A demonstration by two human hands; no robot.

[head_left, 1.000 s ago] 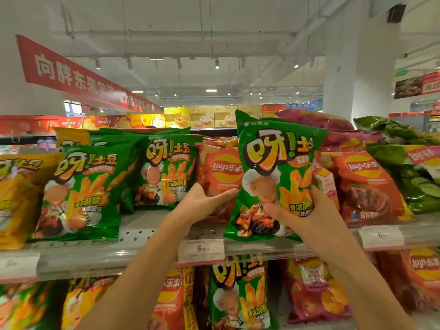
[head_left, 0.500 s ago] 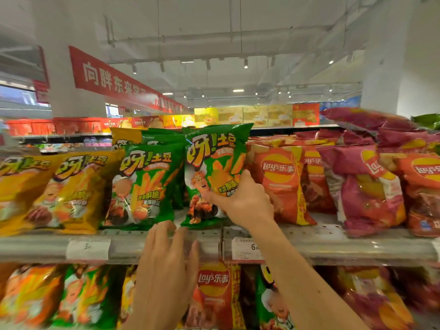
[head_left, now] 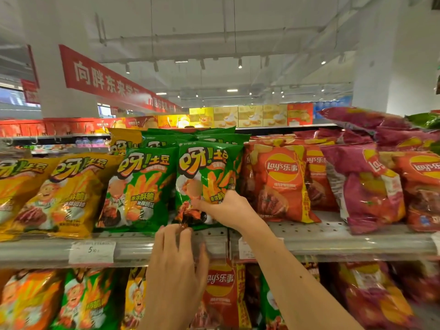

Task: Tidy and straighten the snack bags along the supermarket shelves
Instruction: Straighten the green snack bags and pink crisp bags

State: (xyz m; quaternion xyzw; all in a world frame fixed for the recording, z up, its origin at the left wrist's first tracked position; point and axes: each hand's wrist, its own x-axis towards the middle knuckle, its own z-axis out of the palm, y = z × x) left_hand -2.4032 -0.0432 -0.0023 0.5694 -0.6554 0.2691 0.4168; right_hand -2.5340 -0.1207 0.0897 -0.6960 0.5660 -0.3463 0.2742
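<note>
Gripping the green bag [head_left: 204, 177] low at its 4 o'clock corner, your right hand [head_left: 228, 208] stands it on the shelf [head_left: 333, 236]; left hand [head_left: 176, 265], fingers loosely spread, touches its 6 o'clock edge.

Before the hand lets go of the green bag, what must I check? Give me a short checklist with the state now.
1. Right hand holds the green bag at its lower right: ok.
2. Left hand is at the bag's bottom edge, fingers at the shelf lip: ok.
3. Bag upright, front facing out: ok.
4. Bag level with the second green bag to its left: ok.
5. Bottom sits flat on the shelf: cannot tell, hands hide it.
6. Clear of the red bag: cannot tell.
</note>
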